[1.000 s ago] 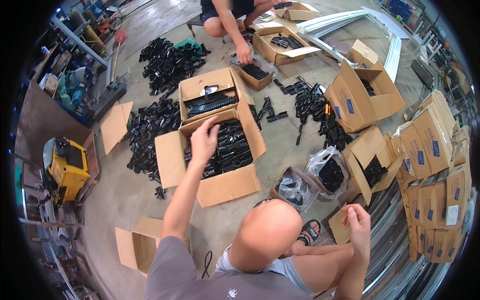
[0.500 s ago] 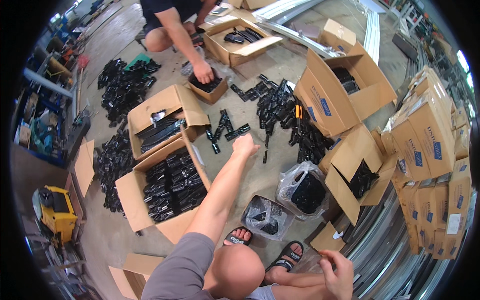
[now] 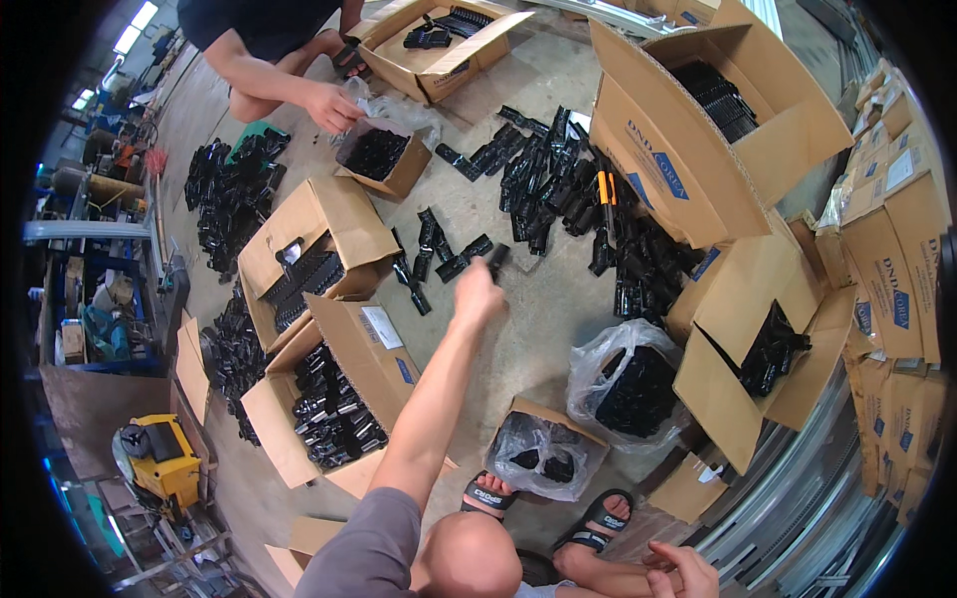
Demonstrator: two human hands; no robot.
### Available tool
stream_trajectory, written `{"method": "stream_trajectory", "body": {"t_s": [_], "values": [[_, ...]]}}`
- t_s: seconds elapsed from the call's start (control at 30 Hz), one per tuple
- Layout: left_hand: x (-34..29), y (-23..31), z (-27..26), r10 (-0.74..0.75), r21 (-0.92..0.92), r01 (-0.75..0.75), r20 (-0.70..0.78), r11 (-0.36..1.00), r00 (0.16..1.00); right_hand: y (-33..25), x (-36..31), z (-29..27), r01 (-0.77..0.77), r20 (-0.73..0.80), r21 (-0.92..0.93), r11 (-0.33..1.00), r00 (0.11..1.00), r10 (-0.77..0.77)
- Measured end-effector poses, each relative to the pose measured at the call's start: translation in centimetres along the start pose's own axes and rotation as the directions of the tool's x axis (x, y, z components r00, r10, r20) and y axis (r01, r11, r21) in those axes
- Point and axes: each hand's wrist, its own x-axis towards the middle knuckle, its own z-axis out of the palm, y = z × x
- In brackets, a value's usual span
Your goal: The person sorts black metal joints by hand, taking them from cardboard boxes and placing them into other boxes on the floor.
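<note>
My left hand (image 3: 480, 296) reaches out over the concrete floor, its fingers closed on a small black plastic piece (image 3: 499, 260) that sticks up past the knuckles. Just beyond it lie several similar black pieces (image 3: 427, 239) in a loose row. At the lower right, by my knee, my right hand (image 3: 686, 575) is loosely bent with its fingers apart, and nothing shows in it. Nearer my feet stand a small box lined with clear plastic (image 3: 538, 453), holding small black parts, and a clear bag (image 3: 628, 389) full of black parts.
Black pieces are heaped at the right (image 3: 558, 189) with orange-handled tools (image 3: 607, 187), and at the left (image 3: 234, 194). Open cartons (image 3: 359, 344) (image 3: 658, 130) flank the floor. A co-worker's hand (image 3: 334, 107) is over a small box (image 3: 404, 169). Metal profiles (image 3: 788, 518) lie right.
The view has shifted. My left hand has come up with a black piece in it. The co-worker's hand has lifted out of the small box. My right hand has dropped lower.
</note>
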Motion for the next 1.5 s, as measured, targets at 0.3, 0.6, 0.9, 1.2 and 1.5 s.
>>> {"method": "stream_trajectory", "body": {"t_s": [0.3,0.6,0.9,1.2,1.5], "values": [[2.6,-1.6,-2.7,-0.150,0.294,0.181,-0.126,0.938,0.981,0.5,0.2,-0.3,0.033,0.026,-0.013,0.999,0.999,-0.033],[0.3,-3.1,-1.3,-0.031,0.471,0.092,-0.137,0.877,0.990,1.3,-3.6,0.6,0.104,-0.023,-0.070,0.992,0.994,-0.106],[-5.1,-7.5,4.2,-0.291,0.057,0.294,-0.053,0.954,0.955,0.8,-8.6,2.5,0.320,-0.079,-0.199,0.926,0.937,-0.341],[-16.6,2.6,-7.1,0.132,-0.913,0.385,0.402,0.136,0.906,2.9,-8.5,6.0,0.551,-0.147,-0.204,0.809,0.800,-0.582],[-36.6,12.8,-20.2,0.613,-0.977,0.002,0.137,0.215,0.778,-2.1,-7.5,4.3,0.558,-0.304,0.448,0.699,0.830,-0.468]]}}
